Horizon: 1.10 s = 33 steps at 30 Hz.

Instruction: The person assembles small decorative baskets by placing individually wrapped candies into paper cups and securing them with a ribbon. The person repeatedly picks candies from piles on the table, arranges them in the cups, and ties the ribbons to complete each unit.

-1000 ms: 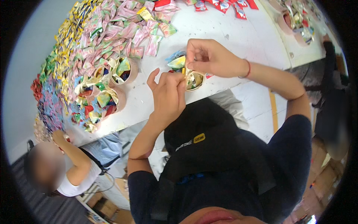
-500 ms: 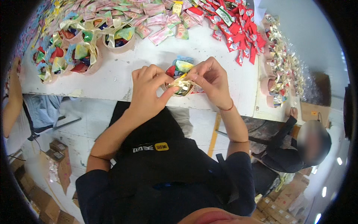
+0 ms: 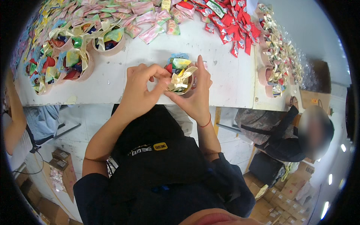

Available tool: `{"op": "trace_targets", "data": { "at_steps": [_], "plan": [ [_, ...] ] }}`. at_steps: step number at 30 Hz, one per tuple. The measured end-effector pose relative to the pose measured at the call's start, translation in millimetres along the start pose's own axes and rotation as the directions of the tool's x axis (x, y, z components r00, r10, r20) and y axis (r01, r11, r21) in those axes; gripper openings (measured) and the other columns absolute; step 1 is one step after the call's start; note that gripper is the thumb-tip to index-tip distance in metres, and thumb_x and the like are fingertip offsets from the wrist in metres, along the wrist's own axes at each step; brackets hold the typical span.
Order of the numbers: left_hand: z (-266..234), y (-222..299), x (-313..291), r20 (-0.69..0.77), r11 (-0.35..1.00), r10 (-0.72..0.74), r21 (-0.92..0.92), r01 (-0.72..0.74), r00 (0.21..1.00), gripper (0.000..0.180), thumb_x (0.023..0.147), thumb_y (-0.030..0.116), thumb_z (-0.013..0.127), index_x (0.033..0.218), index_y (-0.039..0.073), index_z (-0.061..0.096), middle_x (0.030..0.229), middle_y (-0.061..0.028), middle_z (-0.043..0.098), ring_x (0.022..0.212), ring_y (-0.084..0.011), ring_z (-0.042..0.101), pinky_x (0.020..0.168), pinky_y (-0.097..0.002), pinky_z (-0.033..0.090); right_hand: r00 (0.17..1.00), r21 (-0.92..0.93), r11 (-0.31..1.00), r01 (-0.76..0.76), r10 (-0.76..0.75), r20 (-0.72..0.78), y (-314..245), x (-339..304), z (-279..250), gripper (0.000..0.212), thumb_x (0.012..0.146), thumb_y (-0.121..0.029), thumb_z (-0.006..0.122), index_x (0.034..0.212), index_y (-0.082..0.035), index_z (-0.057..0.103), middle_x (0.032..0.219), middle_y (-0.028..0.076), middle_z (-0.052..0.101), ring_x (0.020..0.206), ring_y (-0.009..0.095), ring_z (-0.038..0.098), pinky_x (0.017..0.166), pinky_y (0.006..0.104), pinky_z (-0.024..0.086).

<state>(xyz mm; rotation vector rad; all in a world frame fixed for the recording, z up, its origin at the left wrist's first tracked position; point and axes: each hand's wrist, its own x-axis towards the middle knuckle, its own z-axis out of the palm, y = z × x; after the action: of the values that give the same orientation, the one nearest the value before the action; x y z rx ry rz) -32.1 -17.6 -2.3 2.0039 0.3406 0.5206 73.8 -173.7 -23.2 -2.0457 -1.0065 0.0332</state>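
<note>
A small round tub of colourful wrapped sweets stands near the table's front edge. Across its top lies a cream ribbon bow, with a green-and-yellow packet and a blue wrapper behind it. At the tub's left side my left hand is curled, thumb and index finger against the rim by the bow. My right hand wraps the tub's right side, thumb at the front and index finger raised. The hands hide much of the tub's wall.
Several ribboned tubs stand at the left, and more bowed tubs line the right-hand table. Pink packets and red packets are heaped at the back. A co-worker sits at the right; another person's arm shows at the left.
My fingers have left the ribbon, which now lies as a bow on the tub. My right hand has come down around the tub's right side. The whole view has shifted slightly.
</note>
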Motion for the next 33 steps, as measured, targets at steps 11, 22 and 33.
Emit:
{"op": "trace_targets", "data": {
  "at_steps": [11,22,33],
  "plan": [
    [5,-13,3,0.089,0.941,-0.133,-0.303,0.154,0.987,0.019,0.087,0.006,0.065,0.103,0.004,0.056,0.081,-0.0069,0.068,0.058,-0.0148,0.054,0.056,-0.0279,0.04,0.999,-0.083,0.995,0.047,-0.049,-0.02,2,0,6,0.121,0.058,-0.045,0.09,0.15,0.003,0.027,0.131,0.014,0.052,0.122,0.03,0.042,0.102,0.0465,0.025],
    [7,19,26,0.177,1.0,-0.012,0.004,0.011,0.984,0.032,0.088,0.003,0.063,0.116,0.005,0.048,0.082,-0.0064,0.071,0.066,-0.0201,0.066,0.061,-0.0333,0.049,0.996,-0.091,0.995,0.039,-0.046,-0.078,-3,-3,10,0.116,0.059,-0.035,0.09,0.15,0.003,0.029,0.132,0.015,0.052,0.122,0.032,0.044,0.104,0.0465,0.026],
    [8,15,39,0.34,0.978,-0.123,-0.119,0.172,0.932,0.037,0.09,0.003,0.064,0.12,0.0,0.043,0.077,-0.009,0.069,0.058,-0.0057,0.056,0.053,-0.022,0.043,0.987,0.074,0.997,0.023,-0.011,-0.159,0,-7,10,0.111,0.061,-0.032,0.087,0.153,-0.009,0.03,0.118,0.009,0.065,0.128,0.033,0.044,0.103,0.0469,0.024]
  ]
}}
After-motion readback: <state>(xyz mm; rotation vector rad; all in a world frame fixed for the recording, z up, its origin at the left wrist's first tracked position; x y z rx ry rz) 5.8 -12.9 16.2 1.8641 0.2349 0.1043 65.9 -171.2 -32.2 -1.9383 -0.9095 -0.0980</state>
